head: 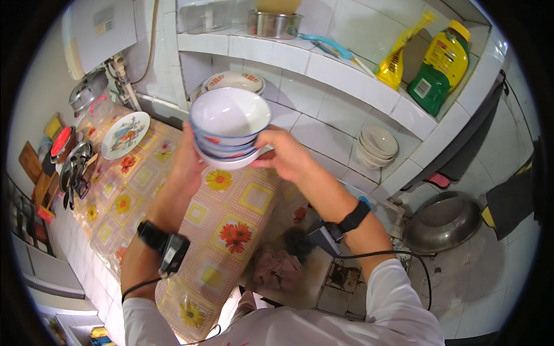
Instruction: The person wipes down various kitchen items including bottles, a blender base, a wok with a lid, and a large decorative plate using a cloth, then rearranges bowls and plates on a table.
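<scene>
A stack of several white bowls with blue rims (pixel 231 114) is held up between my two hands, above the far end of the table. My left hand (pixel 190 151) grips the stack's left side, and my right hand (pixel 281 151) supports it from the right, fingers at the lower bowls. The top bowl is tilted towards me and its inside is bare. Just behind the stack, partly hidden by it, are plates with red floral rims (pixel 233 80) on the lower level of a tiled shelf. Both forearms wear strapped devices with black cables.
A flower-patterned tablecloth (pixel 207 216) covers the table, where an oval plate (pixel 126 135) and metal utensils (pixel 78 168) lie. Small bowls (pixel 376 147) are stacked on the lower shelf. Bottles (pixel 441 65) stand on the upper ledge (pixel 346 65). A metal basin (pixel 442 221) leans at right.
</scene>
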Tool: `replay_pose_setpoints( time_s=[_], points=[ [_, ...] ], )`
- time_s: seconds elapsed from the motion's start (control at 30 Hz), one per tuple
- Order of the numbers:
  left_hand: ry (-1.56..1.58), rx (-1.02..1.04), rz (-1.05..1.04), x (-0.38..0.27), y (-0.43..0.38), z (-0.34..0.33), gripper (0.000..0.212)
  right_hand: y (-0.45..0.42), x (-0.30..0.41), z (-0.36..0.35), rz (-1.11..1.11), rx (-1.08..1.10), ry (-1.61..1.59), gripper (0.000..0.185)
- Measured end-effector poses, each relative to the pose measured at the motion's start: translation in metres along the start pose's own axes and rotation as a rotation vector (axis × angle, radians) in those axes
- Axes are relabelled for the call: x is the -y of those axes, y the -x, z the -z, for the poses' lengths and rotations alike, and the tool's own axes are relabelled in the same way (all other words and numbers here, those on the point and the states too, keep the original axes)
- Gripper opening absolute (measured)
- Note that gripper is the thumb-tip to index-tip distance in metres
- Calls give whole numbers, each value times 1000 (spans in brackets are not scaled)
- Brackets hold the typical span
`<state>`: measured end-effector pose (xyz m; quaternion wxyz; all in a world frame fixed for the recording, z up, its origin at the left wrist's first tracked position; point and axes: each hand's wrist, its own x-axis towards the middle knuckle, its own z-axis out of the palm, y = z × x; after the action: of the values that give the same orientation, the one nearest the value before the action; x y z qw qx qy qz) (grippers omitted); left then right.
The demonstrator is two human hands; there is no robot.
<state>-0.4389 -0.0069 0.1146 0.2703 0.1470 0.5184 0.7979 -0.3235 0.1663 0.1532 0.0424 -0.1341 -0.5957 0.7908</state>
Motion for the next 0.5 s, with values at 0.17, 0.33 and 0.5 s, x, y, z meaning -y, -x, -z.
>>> replay_pose_setpoints(
  time_s=[0.17, 0.33, 0.5],
  points=[
    [-15, 141, 80, 25, -43, -74, 66, 18, 20, 85, 31, -109, -25, 43],
    [-55, 227, 179, 45, -71, -132, 72, 40, 34, 132, 42, -276, -49, 41],
    [-66, 307, 220, 62, -94, -161, 77, 39, 37, 165, 31, -362, -106, 38]
  ],
)
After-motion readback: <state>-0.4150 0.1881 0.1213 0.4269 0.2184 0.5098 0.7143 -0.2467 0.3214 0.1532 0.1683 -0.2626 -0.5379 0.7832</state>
